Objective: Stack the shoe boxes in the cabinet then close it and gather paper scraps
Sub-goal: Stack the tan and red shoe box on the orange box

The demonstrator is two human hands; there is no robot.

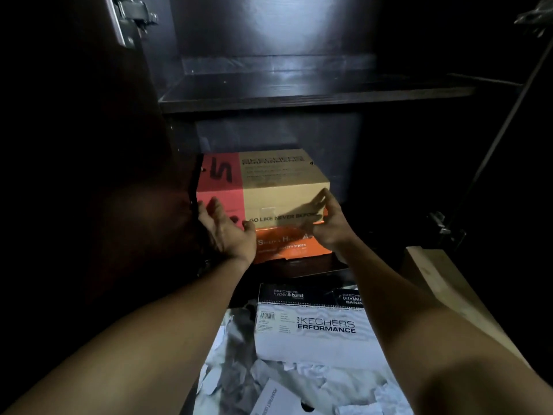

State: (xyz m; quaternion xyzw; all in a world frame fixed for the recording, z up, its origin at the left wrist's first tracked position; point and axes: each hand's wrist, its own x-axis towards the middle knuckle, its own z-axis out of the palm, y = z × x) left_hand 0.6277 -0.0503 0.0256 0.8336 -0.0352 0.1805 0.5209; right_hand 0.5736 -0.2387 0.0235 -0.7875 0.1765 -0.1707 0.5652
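A dark cabinet stands open in front of me, dimly lit, with a bare-topped shelf across it and a metal hinge showing on the open left door. In the compartment under that shelf, a red-and-tan shoe box sits squarely on top of an orange shoe box, both pushed toward the left wall. My left grip is spread wide at the red end of the top box, palm turned inward, fingers straight and thumb reaching toward the box's lower front edge. My right grip is likewise wide, fingers relaxed against or just off the box's front right corner; I cannot tell whether either one truly touches the cardboard. The top box lies between the two, holding nothing of its weight on me. Nearer to me, between my forearms, a white shoe box lies flat on the floor, with crumpled paper scraps strewn beside and below it. A pale cardboard piece slants away at the right.
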